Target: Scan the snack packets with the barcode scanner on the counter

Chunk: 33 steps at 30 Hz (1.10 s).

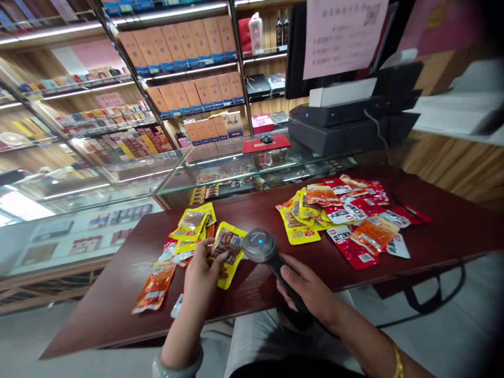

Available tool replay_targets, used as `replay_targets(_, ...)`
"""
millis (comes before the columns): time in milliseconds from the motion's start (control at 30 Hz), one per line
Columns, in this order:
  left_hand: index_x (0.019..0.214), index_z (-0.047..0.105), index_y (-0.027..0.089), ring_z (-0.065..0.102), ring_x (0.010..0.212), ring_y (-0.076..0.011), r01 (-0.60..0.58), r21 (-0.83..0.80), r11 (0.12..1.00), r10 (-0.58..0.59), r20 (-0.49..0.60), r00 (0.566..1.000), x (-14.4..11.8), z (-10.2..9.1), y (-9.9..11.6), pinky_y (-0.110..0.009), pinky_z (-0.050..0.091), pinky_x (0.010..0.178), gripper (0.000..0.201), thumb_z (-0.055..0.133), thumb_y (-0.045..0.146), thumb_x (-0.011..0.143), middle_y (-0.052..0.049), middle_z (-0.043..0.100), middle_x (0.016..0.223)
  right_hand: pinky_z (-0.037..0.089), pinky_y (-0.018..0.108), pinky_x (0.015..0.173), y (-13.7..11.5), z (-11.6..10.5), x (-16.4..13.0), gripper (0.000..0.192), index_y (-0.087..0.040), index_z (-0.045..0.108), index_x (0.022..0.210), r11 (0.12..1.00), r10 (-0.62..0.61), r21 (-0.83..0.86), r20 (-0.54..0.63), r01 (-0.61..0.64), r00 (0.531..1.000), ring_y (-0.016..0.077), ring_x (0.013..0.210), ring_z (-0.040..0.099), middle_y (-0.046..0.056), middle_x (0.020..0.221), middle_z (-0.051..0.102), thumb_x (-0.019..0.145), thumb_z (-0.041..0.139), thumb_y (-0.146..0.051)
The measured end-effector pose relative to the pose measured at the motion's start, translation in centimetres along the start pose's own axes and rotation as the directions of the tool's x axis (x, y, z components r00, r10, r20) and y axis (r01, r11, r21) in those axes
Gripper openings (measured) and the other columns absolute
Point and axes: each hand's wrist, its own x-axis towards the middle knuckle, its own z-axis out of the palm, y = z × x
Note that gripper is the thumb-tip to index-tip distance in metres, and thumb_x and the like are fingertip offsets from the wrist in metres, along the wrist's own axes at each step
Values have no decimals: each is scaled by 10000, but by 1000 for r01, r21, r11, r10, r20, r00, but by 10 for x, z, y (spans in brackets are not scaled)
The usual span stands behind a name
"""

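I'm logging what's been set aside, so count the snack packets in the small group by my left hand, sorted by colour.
Yellow packets: 3, counting the yellow packet held in the left hand
Orange packets: 1
Red and white packets: at least 1, mostly hidden under the yellow ones
Total: about 5 packets

Left hand [202, 273] raised with fingers curled in a pinching grip, right hand [307, 289] wrapped closed, wrist low.
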Motion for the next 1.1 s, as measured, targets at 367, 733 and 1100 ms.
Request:
replay_targets(367,1251,580,224,720,1040,-269,-45,-260,965,69,85,994,23,70,35,-368,603,817,554,710,486,780,-97,732,1188,313,200,420,-14,-37,-21,690,-197,588,1145,998,-63,10,-164,66,984,82,432,384,-85,575,479,813,630,-800)
replay_targets(733,1293,520,205,709,1047,-201,-41,-590,806,212,223,952,64,200,154,-311,588,841,485,625,378,852,-113,698,1241,338,193,412,-49,-97,-22,641,-202,594,1102,957,-240,44,-439,287,866,75,415,378,-98,544,480,817,650,-774)
replay_targets(1100,1226,677,190,591,1296,-329,-520,-117,846,532,219,818,53,207,196,-497,446,1126,398,624,229,834,-155,674,1333,322,185,397,-62,-115,-38,616,-210,553,977,960,-249,-29,-538,277,805,73,399,378,-102,524,463,798,648,-792)
